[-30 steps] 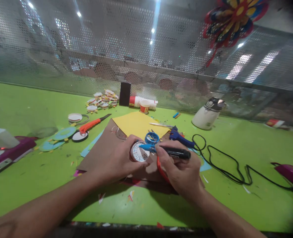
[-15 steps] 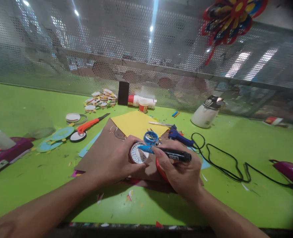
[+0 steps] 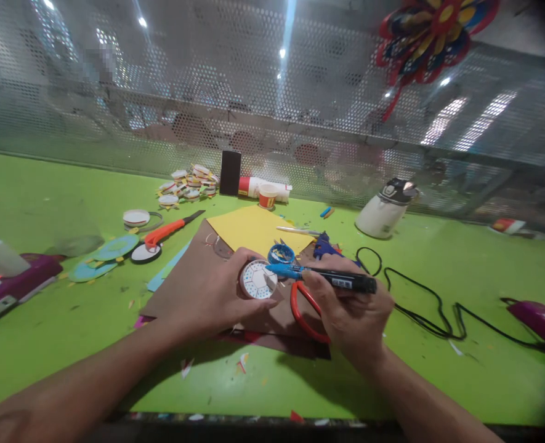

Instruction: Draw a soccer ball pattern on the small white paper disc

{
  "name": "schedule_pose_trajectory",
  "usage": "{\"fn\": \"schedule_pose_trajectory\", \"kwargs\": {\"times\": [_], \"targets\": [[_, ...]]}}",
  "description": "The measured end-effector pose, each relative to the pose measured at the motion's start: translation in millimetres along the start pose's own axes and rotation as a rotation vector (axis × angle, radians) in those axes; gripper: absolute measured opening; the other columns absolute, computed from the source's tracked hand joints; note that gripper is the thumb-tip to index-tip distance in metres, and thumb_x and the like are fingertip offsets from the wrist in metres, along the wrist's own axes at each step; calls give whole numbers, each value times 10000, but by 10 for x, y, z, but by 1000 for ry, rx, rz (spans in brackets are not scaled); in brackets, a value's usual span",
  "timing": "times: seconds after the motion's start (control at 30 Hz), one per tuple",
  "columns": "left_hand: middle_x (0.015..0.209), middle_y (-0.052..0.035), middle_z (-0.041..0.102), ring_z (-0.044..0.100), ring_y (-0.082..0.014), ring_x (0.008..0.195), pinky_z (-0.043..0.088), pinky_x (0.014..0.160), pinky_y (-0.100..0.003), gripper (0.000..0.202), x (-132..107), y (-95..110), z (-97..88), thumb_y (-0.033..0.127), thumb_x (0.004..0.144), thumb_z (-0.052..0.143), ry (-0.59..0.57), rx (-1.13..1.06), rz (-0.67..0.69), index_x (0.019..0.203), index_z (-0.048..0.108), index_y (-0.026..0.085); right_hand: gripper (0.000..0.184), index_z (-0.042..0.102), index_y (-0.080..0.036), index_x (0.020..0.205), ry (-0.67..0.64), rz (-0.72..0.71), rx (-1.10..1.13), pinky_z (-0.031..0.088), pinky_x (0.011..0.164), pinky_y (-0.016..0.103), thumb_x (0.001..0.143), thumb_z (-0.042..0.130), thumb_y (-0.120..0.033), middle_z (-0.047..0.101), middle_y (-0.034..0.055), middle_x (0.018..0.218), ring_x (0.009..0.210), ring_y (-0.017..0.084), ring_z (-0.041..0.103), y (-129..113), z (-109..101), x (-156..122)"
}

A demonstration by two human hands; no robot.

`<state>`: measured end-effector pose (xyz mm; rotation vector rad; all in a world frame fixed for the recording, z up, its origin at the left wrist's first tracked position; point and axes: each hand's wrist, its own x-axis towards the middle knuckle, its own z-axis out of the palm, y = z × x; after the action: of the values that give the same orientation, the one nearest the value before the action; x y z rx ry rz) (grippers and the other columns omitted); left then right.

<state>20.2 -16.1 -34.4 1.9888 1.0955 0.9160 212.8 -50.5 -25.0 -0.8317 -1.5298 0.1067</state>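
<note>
My left hand grips a small round white paper disc by its rim, thumb below and fingers above. Dark lines divide its face into sections dotted with blue. In my right hand is a black marker pen with a blue tip end, which points left at the disc's right edge; whether it touches cannot be made out. Red-handled scissors lie under the right hand on brown card. Just behind the disc sits a blue round container with scraps inside.
Yellow paper lies behind the hands. A blue glue gun and its black cord stretch to the right. An orange cutter and blue discs are at left. Farther back stand a phone, paper cup and white jug.
My right hand and the marker have moved right, so the tip has gone from over the disc's face to its right edge. More of the red scissor handle shows. The disc has shifted slightly up.
</note>
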Motion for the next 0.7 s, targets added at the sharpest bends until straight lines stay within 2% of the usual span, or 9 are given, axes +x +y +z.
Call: {"fn": "schedule_pose_trajectory", "kwargs": {"times": [0.43,0.7], "targets": [[1036,-37,616,605,-218,923,488,774,-344,495,-11,-29,28,384,734,758,-13,-2,21,1116,505,195,44,689,-163,819,-71,38,-1,511,647,251,798,723,-146,657,-10,695,649,116,634,-61,6,24],[1034,-34,607,598,-210,916,476,769,-333,483,-2,8,26,370,733,755,7,10,38,1110,511,194,43,678,-160,796,-88,46,-16,500,599,262,804,718,-174,646,-7,676,599,114,606,-55,9,11]]}}
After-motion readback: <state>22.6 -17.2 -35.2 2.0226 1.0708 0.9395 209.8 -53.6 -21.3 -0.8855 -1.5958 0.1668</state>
